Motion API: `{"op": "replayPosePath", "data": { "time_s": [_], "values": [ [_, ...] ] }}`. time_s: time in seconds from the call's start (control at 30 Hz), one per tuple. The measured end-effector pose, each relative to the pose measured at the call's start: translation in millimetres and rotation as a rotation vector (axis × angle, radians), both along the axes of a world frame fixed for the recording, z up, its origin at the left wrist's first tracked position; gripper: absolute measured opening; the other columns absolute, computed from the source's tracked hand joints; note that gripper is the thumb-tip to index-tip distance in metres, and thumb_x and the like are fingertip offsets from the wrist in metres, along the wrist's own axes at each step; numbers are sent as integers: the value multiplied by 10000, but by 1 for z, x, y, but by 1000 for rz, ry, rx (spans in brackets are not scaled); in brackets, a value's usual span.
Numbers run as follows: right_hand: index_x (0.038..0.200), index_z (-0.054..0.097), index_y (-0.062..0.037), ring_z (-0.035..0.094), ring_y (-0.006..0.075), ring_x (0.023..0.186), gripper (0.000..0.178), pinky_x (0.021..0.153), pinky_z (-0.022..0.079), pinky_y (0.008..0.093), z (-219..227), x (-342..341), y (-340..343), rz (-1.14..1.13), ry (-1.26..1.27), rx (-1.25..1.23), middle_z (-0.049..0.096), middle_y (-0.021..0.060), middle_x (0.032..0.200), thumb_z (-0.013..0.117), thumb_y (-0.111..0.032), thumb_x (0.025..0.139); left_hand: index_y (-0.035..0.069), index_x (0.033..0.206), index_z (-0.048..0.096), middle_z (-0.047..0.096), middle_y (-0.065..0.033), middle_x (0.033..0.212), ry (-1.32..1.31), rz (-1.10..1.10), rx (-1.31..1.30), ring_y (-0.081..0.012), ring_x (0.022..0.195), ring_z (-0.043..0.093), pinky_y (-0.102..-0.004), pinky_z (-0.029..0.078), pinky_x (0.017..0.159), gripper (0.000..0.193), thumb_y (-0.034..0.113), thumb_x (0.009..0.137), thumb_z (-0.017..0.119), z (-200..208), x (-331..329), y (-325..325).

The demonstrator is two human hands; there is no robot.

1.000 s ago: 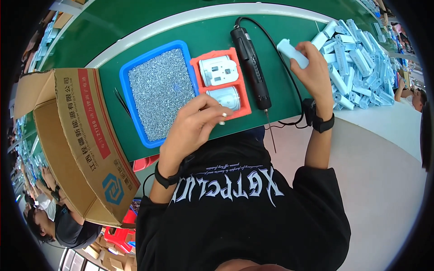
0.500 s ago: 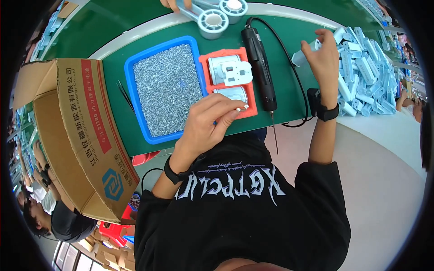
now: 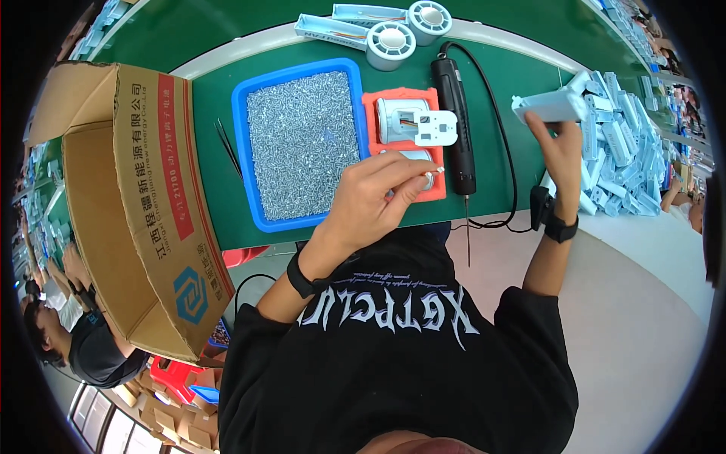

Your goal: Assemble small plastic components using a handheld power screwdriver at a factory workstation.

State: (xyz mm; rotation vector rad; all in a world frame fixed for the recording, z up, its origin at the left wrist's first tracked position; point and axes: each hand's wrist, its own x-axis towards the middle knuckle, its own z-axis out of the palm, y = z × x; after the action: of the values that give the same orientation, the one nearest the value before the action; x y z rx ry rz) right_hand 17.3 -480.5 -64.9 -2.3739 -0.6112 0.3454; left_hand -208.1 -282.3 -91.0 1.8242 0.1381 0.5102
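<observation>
My left hand [image 3: 378, 193] rests over the near edge of the orange fixture [image 3: 401, 140], fingertips pinched on a small white part at its lower right corner; the grip is clenched on it, though what exactly it pinches is too small to tell. My right hand [image 3: 560, 147] is raised at about two o'clock from the fixture, grasping a pale grey-white plastic housing [image 3: 550, 106] by its lower edge, clear of the green surface [image 3: 219, 91].

To do this well, I judge that I should keep the left pinch steady and low on the fixture so the small part does not slip, and bring the housing in level rather than tilted, since the fixture already carries a white round piece and a flat white plate [image 3: 435, 127].

Around me: the blue tray [image 3: 242, 151] full of small silvery screws sits just beside the fixture at nine o'clock. The black electric screwdriver [image 3: 456, 121] lies just right of the fixture, bit toward me, its cable looping at three o'clock, right where my right hand would cross. A heap of pale housings [image 3: 624, 159] is piled beyond that. At twelve o'clock lie two round white units with long pale parts [image 3: 389, 45]. An open cardboard box [image 3: 128, 197] stands at nine o'clock, with black tweezers [image 3: 227, 144] between it and the tray.
</observation>
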Motion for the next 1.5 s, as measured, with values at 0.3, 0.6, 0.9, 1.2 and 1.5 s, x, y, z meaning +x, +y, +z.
{"op": "replayPosePath", "data": {
  "time_s": [0.3, 0.6, 0.9, 1.2, 1.5],
  "values": [
    [1299, 379, 35, 656, 228, 942, 607, 836, 517, 346, 13, -88, 49, 688, 195, 777, 654, 172, 1044, 724, -32, 804, 38, 939, 703, 647, -89, 786, -52, 37, 62, -239, 665, 632, -330, 503, 574, 150, 57, 791, 687, -2, -5, -1],
    [1154, 557, -47, 624, 280, 965, 461, 842, 501, 352, 13, -99, 49, 731, 91, 581, 644, 125, 1084, 743, -24, 733, 18, 955, 677, 639, -91, 846, -1, -15, 53, -245, 734, 615, -324, 469, 632, 234, 54, 729, 729, -10, -12, 0],
    [1101, 572, -72, 597, 322, 907, 476, 795, 497, 372, -2, -108, 60, 801, -151, 291, 636, 66, 1059, 732, -55, 653, 84, 1050, 664, 630, -52, 1030, 133, 158, 351, -258, 956, 573, -376, 437, 870, 474, 76, 599, 808, -10, -17, 8],
    [1084, 571, -66, 614, 301, 911, 465, 751, 509, 364, 1, -102, 56, 711, -77, 371, 642, 70, 1032, 749, -52, 655, 69, 955, 690, 642, -44, 1026, 101, 31, 342, -258, 943, 600, -363, 488, 828, 391, 73, 581, 803, -5, -13, 19],
    [1079, 581, -18, 638, 264, 959, 394, 818, 522, 340, -2, -106, 54, 725, -1, 386, 634, 128, 1038, 783, -60, 743, 58, 882, 714, 653, -53, 898, 182, -58, 423, -217, 811, 626, -319, 515, 687, 253, 51, 637, 777, 4, 4, 30]
  ]
}}
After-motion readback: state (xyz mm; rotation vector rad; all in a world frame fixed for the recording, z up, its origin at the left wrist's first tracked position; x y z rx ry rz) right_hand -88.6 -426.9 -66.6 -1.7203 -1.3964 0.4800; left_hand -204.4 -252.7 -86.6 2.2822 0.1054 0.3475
